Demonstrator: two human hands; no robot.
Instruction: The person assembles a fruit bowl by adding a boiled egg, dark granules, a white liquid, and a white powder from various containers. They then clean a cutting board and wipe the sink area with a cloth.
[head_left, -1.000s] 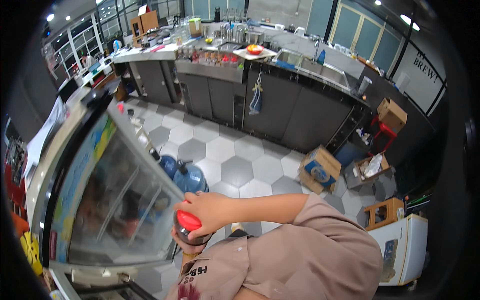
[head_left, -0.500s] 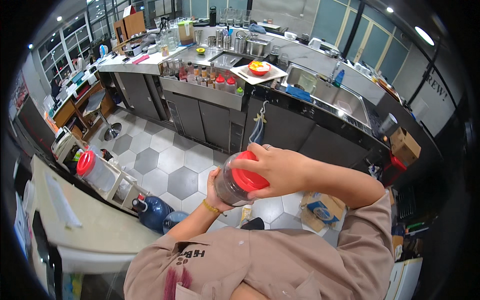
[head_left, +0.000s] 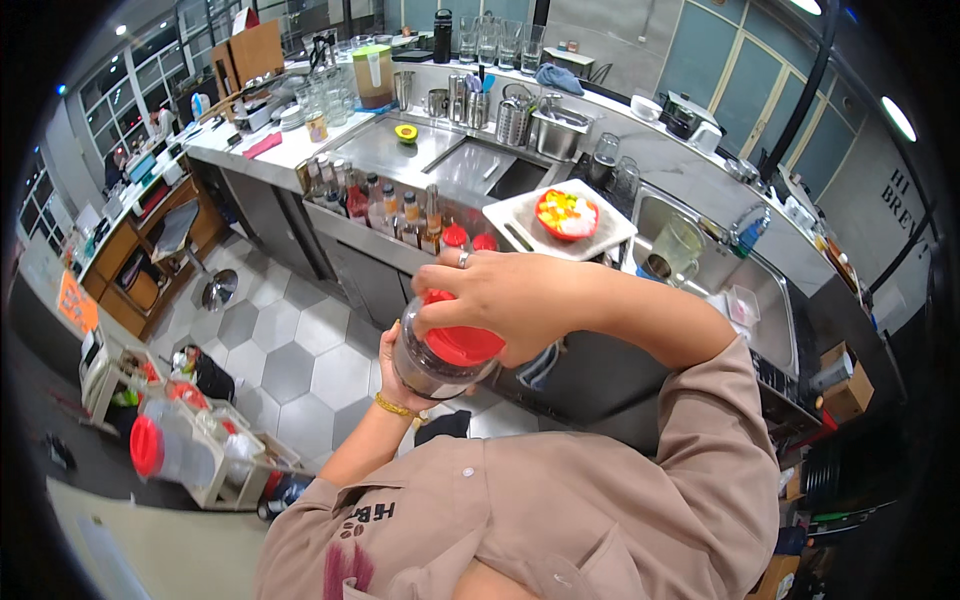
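Note:
I hold a clear, wide jar (head_left: 428, 378) with a red lid (head_left: 466, 346) in front of my chest, tilted. My left hand (head_left: 391, 372), with a yellow bracelet at the wrist, is wrapped round the jar's left side and underside. From above, my right hand (head_left: 500, 300) has its fingers curled over the lid, gripping its edge. Whether the lid sits tight or loose I cannot tell. Something dark shows through the jar's wall. Beyond my hands, on the counter, a white cutting board (head_left: 505, 212) carries a red bowl (head_left: 572, 238) of yellow and white diced pieces.
Several syrup bottles (head_left: 375, 205) line a rail at the counter's front edge. A halved avocado (head_left: 405, 133) lies on the steel top (head_left: 372, 150). At right is a sink (head_left: 770, 300) with a clear pitcher (head_left: 678, 245). Another red-lidded container (head_left: 175, 452) stands at the cart on my left.
The counter, board and bowl now appear nearer, as I have moved toward them. The jar has shifted slightly left and up in view, with both hands still on it.

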